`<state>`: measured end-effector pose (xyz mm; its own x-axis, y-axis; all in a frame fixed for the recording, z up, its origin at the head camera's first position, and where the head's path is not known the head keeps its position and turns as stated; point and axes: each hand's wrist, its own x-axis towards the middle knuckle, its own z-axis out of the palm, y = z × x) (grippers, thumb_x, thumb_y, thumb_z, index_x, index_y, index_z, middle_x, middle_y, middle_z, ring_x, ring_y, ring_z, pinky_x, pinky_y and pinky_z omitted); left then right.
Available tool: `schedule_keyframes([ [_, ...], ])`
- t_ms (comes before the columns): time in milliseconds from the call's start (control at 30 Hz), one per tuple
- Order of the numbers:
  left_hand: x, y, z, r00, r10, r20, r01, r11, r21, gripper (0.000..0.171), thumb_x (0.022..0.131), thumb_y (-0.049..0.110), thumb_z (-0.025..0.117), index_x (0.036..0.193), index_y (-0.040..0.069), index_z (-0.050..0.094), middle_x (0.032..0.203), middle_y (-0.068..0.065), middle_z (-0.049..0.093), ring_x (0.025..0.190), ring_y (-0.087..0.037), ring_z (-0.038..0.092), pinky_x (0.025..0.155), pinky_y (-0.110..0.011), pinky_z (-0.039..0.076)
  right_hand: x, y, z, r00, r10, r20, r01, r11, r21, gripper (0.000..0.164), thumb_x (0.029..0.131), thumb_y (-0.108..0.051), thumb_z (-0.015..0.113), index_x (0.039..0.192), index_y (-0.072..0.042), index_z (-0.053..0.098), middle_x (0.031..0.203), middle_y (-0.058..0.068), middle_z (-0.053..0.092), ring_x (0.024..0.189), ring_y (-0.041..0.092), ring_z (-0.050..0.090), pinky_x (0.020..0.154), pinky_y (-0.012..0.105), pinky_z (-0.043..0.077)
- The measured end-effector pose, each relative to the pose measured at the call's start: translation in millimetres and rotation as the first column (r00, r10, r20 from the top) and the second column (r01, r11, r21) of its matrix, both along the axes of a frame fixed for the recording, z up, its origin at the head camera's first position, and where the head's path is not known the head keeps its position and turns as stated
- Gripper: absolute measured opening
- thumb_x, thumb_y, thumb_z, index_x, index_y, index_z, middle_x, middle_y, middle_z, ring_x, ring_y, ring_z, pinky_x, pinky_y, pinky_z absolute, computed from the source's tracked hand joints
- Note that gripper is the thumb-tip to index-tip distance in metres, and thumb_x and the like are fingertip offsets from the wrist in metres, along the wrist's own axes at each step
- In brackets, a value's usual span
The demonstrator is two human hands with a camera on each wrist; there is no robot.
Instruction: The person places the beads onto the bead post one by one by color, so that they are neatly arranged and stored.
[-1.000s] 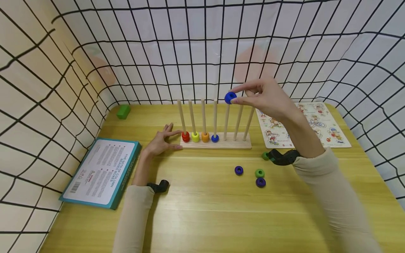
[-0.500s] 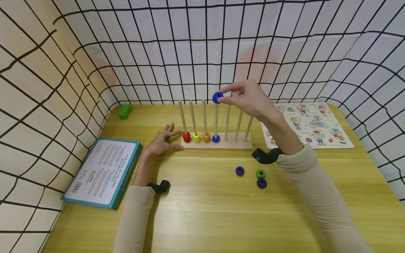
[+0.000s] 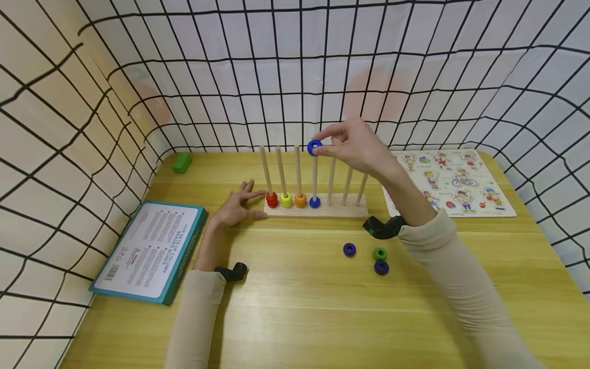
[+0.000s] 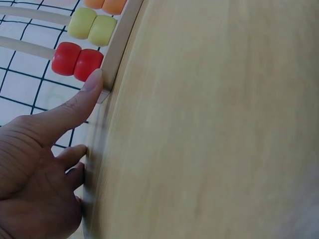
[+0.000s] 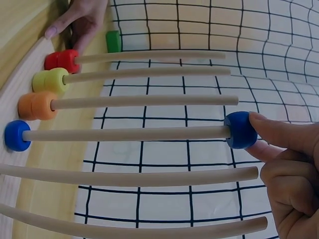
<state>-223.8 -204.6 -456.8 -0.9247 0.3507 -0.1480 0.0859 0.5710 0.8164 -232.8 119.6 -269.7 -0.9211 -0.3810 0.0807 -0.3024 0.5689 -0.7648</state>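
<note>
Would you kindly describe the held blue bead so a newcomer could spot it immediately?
On the table, find the wooden peg rack, then its fourth peg from the left. At that peg's tip, the right hand pinches the blue bead, unlike the other blue bead, which sits at the bottom.

Peg rack (image 3: 341,211) is viewed forward-down by head camera; its left end is caught close by left-wrist camera, pegs (image 5: 144,101) close by right-wrist; red beads (image 4: 82,62) shared.
</note>
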Motion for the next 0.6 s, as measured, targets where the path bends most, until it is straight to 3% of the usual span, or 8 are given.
schedule_keyframes([
  [333, -1.3, -0.6, -0.5, 1.0, -0.001, 0.006, 0.001, 1.0, 0.005, 0.069, 0.091, 0.016, 0.08, 0.153, 0.01, 0.051, 0.175, -0.015, 0.0, 0.162, -0.035, -0.016, 0.127, -0.062, -0.019, 2.3, 0.4, -0.5, 1.0, -0.015, -0.021, 0.015, 1.0, 0.013, 0.03, 0.094, -0.025, 0.078, 0.121, -0.011, 0.077, 0.06, -0.005, 0.028, 0.053, 0.013, 0.028, 0.057, 0.029, 0.03],
  [600, -1.6, -0.5, 0.2, 1.0, -0.009, 0.008, 0.009, 1.0, -0.009, 0.069, 0.091, 0.017, 0.08, 0.154, 0.011, 0.05, 0.175, -0.015, 0.0, 0.162, -0.035, -0.016, 0.127, -0.062, -0.018, 3.2, 5.5, -1.6, 0.999, -0.025, -0.027, 0.025, 0.999, 0.025, 0.031, 0.096, -0.028, 0.076, 0.123, -0.015, 0.076, 0.058, -0.005, 0.037, 0.05, 0.011, 0.03, 0.053, 0.026, 0.03],
])
